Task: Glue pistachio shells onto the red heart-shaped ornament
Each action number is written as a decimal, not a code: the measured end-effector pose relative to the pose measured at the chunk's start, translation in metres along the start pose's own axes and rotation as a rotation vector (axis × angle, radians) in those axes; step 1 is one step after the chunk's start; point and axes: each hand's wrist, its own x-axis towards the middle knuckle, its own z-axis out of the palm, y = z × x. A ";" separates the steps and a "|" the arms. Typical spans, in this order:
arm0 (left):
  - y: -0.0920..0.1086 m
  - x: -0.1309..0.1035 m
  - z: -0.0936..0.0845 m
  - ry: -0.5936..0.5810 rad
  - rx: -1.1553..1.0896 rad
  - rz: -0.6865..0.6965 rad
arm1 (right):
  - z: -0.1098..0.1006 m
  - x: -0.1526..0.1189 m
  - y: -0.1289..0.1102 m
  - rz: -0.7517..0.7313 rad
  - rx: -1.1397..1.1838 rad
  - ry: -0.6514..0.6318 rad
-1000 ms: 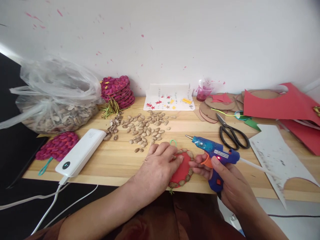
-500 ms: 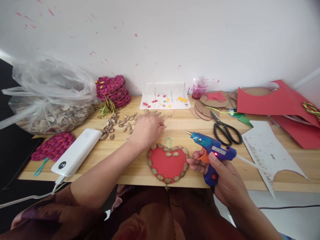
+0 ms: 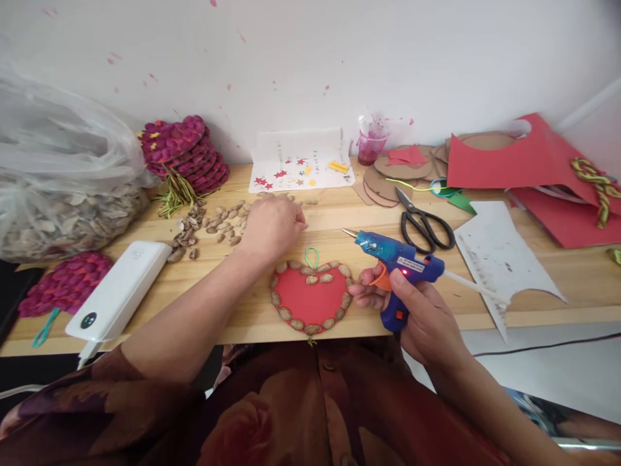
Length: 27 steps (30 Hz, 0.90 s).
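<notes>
- Red heart-shaped card (image 3: pixel 310 301) edged with mottled brown nut-like pieces lies flat at the near edge of the pale wooden table (image 3: pixel 334 223), about the middle. Two more pieces sit inside the rim, just below the notch.
- Thin green cord loop (image 3: pixel 317 259) stands at the card's far side. Small dark tuft at the near point.
- Left hand (image 3: pixel 274 223) reaches over the loose brown pieces (image 3: pixel 223 223), beyond the card. Fingers bent, close together; cannot tell whether they pinch anything.
- Right hand (image 3: pixel 427 317) is closed round the handle of the blue glue gun (image 3: pixel 388 249) with orange trigger; metal nozzle points left and far. Fingertips lie at the card's right rim; contact unclear.
- Black-handled scissors (image 3: pixel 413 209) lie beyond the gun, to the right.
- Handling, judged by eye: card light, fairly stiff, apt to bend if lifted by one lobe. Best held flat by the bare red middle; pressure on the rim could loosen pieces.
- Loose pieces look light, hard, rounded, likely to roll; a fingertip pinch across the sides suits them. Gun is best gripped by its handle, since the nozzle may be hot.
</notes>
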 end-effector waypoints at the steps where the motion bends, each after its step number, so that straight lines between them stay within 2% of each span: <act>1: 0.001 0.000 -0.001 -0.006 -0.006 -0.003 | 0.000 0.000 0.000 0.000 0.004 -0.003; 5: 0.008 -0.008 -0.009 -0.008 -0.114 0.069 | 0.000 0.002 0.000 -0.014 0.004 0.013; 10: 0.024 -0.026 -0.016 -0.111 -0.238 0.437 | 0.002 0.002 -0.002 -0.019 -0.003 0.050; 12: 0.029 -0.031 -0.016 -0.144 -0.224 0.521 | 0.002 0.001 -0.003 -0.017 -0.005 0.058; 19: 0.035 -0.031 -0.012 -0.186 -0.166 0.597 | 0.003 -0.001 -0.003 -0.011 -0.026 0.080; 27: 0.032 -0.029 -0.008 -0.175 -0.160 0.634 | 0.001 -0.001 -0.002 -0.020 -0.004 0.054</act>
